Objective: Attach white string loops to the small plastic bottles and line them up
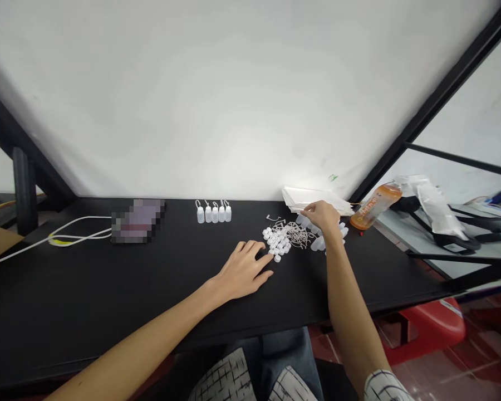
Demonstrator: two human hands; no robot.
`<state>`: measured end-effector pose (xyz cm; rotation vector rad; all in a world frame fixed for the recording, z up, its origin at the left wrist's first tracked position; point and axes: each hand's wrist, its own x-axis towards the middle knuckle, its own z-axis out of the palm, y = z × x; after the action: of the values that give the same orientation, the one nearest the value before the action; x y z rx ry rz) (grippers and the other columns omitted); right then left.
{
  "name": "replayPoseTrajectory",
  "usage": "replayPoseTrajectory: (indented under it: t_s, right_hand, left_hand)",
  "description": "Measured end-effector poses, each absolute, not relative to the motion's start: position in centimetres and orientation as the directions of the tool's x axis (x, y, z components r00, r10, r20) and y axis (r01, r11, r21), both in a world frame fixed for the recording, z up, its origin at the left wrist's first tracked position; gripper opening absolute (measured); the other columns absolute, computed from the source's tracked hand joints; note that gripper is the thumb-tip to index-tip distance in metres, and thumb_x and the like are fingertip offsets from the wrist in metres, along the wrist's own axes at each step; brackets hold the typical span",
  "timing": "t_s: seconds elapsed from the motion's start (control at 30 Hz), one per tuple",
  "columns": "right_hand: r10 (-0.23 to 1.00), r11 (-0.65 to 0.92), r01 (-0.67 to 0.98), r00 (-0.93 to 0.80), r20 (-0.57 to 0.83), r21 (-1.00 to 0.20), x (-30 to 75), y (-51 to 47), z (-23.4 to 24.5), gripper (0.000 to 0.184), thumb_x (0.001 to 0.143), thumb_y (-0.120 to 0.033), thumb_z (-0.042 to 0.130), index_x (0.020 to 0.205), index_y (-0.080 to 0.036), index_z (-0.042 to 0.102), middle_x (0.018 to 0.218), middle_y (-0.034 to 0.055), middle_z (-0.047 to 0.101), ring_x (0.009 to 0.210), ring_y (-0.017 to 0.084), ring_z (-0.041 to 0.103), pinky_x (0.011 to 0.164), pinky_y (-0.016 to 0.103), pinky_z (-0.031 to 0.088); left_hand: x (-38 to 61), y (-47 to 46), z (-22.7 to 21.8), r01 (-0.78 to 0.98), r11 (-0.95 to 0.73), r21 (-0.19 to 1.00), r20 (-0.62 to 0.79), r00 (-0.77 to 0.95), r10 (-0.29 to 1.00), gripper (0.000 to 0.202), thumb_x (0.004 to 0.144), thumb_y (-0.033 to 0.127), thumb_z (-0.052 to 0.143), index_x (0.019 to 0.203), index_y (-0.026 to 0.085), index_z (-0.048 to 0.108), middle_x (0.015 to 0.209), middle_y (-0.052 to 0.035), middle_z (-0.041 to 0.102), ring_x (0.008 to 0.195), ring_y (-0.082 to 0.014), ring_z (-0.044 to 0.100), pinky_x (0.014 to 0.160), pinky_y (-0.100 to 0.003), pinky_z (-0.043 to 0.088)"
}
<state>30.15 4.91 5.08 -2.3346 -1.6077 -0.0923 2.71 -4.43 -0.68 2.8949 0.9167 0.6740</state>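
Observation:
My left hand (244, 270) rests palm down on the black table, fingers spread, its fingertips at the edge of a pile of small white caps (278, 240). Beside the caps lies a tangle of thin pale cords (299, 235). My right hand (323, 216) reaches over a group of small translucent bottles (317, 244), thumb and fingers drawn together; whatever is between them is too small or hidden to name. To the left, several small bottles (215, 215) with white caps and cord loops stand upright in a row.
White paper sheets (307, 199) lie against the wall behind my right hand. An orange drink bottle (376, 206) leans at the right. A blurred-out phone-like device (138, 221) and white cables (81, 231) lie at left. Below right is a red stool (430, 328).

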Motion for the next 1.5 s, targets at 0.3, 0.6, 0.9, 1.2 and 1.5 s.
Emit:
replayPoseTrajectory:
  t_s: [0.3, 0.6, 0.9, 1.2, 1.5]
  right_hand:
    - [0.875, -0.136, 0.886, 0.317, 0.365, -0.444, 29.1, 4.4, 6.0, 0.027, 0.076, -0.043, 0.065, 0.083, -0.02, 0.076, 0.085, 0.0076, 0.074, 0.079, 0.024, 0.066, 0.066, 0.032, 0.045]
    - [0.915, 0.358, 0.416, -0.333, 0.227, -0.836, 18.9, 1.9, 5.5, 0.036, 0.073, -0.049, 0.07, 0.082, -0.014, 0.072, 0.064, 0.0021, 0.065, 0.051, 0.011, 0.051, 0.051, 0.024, 0.04]
    - [0.901, 0.317, 0.825, -0.108, 0.421, -0.468, 20.4, 3.4, 4.1, 0.026, 0.091, -0.036, 0.054, 0.093, -0.018, 0.072, 0.091, 0.0064, 0.072, 0.075, 0.016, 0.063, 0.066, 0.026, 0.044]
    - [0.983, 0.062, 0.985, -0.032, 0.179, -0.162, 23.1, 6.4, 1.5, 0.015, 0.085, -0.029, 0.062, 0.088, -0.024, 0.076, 0.1, 0.0042, 0.074, 0.096, 0.023, 0.066, 0.071, 0.027, 0.043]
    - [0.986, 0.076, 0.967, -0.038, 0.16, -0.242, 23.1, 7.0, 1.4, 0.012, 0.083, -0.026, 0.063, 0.084, -0.022, 0.074, 0.09, 0.0036, 0.075, 0.091, 0.022, 0.067, 0.071, 0.028, 0.045]
  left_hand:
    - [2.2, -3.3, -0.2, 0.62, -0.739, 0.265, 0.468, 0.587, 0.66, 0.033, 0.098, 0.035, 0.042, 0.112, 0.019, 0.066, 0.116, -0.0109, 0.061, 0.107, -0.0236, 0.056, 0.088, -0.038, 0.044]
    - [0.1, -1.3, 1.6, 0.644, -0.427, 0.635, 0.331, 0.272, 0.903, 0.045, 0.093, 0.048, 0.047, 0.128, 0.022, 0.055, 0.108, -0.0051, 0.066, 0.088, -0.0187, 0.062, 0.076, -0.029, 0.049]
    - [-0.2, -0.8, 1.9, 0.627, -0.381, 0.679, 0.249, 0.291, 0.924, 0.027, 0.095, 0.038, 0.039, 0.094, 0.021, 0.061, 0.075, 0.0006, 0.062, 0.068, -0.0157, 0.056, 0.064, -0.026, 0.038]
    - [0.2, -1.1, 1.5, 0.72, -0.363, 0.592, 0.184, 0.317, 0.93, 0.025, 0.094, 0.036, 0.038, 0.092, 0.023, 0.058, 0.081, -0.0019, 0.066, 0.074, -0.0199, 0.06, 0.063, -0.027, 0.035]
    - [0.2, -1.0, 0.9, 0.743, -0.391, 0.543, 0.196, 0.34, 0.92, 0.026, 0.094, 0.037, 0.038, 0.097, 0.023, 0.06, 0.087, -0.0027, 0.068, 0.079, -0.0218, 0.062, 0.064, -0.028, 0.036]
